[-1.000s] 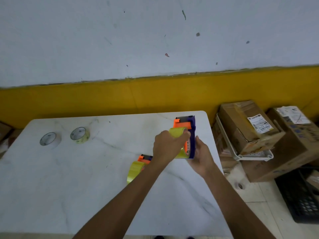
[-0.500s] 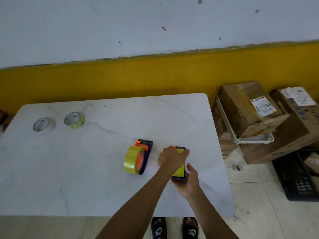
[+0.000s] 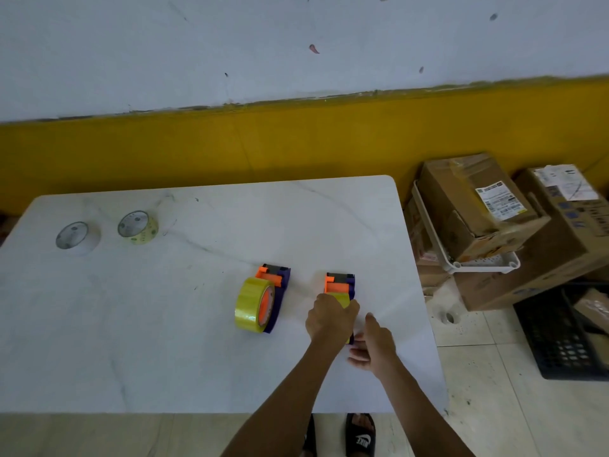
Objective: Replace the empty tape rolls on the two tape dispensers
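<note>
Purple-and-orange tape dispenser with yellow tape roll, standing on white marbled bench. Left hand closed over its roll from above: that grip holds the dispenser. Right hand just right of the grip, fingers loosely spread at the dispenser's near end; contact unclear. Left of the grip, apart: second purple-and-orange dispenser, full yellow roll mounted. Far left of the grip, two spent tape cores, side by side. Beyond: white wall over yellow band. Right of the bench, taped cardboard boxes, black crate, tiled floor.
</note>
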{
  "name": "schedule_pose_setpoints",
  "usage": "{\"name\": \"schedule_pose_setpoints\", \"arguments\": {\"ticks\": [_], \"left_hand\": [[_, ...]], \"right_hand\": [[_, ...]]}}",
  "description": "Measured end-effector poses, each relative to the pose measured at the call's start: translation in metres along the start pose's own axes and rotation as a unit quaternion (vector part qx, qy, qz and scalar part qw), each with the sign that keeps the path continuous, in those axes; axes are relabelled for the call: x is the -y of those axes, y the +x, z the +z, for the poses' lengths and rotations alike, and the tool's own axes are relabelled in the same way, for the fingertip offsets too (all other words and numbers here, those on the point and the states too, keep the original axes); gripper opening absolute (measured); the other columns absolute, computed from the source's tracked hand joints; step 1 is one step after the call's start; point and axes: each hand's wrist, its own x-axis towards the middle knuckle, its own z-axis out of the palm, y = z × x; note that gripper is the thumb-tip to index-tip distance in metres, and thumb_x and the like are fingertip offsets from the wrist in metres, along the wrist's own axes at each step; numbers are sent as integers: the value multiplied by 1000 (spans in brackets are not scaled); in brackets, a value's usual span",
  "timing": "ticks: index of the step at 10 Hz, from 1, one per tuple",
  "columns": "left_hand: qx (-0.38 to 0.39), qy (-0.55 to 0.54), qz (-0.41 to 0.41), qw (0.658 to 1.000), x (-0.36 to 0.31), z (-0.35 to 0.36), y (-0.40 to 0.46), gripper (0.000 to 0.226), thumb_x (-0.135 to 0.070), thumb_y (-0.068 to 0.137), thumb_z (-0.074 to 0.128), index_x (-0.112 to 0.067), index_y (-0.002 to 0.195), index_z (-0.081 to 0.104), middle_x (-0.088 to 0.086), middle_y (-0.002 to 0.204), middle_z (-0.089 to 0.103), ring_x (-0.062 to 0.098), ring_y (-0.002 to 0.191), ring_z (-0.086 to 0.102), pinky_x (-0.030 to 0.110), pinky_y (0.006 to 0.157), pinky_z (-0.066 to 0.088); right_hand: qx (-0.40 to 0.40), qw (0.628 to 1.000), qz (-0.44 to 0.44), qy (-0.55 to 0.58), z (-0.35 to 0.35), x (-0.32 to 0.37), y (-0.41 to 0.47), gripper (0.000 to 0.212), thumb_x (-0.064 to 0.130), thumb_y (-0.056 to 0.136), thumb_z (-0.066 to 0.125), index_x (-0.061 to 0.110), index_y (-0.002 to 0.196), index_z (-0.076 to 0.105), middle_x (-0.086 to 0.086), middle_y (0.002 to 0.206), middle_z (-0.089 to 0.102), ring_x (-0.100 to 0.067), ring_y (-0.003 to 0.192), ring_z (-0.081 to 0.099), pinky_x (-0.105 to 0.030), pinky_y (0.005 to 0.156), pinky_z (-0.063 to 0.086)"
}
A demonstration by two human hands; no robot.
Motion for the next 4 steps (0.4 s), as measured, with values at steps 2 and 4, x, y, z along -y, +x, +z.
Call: {"name": "schedule_pose_setpoints", "arguments": {"ticks": [2,4], "left_hand": [[17,-6,-9,1000,-3,-3,-4,65,-63,79,59,-9,114,50,4,100,61,26,95,64,34,76,51],[71,-119,-41,989,-19,-31,-6,87,-66,81,51,-5,139,29,16,138,44,37,127,45,48,105,39]], "right_hand": [[-52,993,-56,-93,-5,30,-10,51,43,98,41,-2,99,64,-17,85,63,-28,75,59,-43,82,56],[-21,980,-168,-103,-1,91,-42,41,40,98,41,9,79,59,-10,78,58,-26,74,57,-34,64,50]]}}
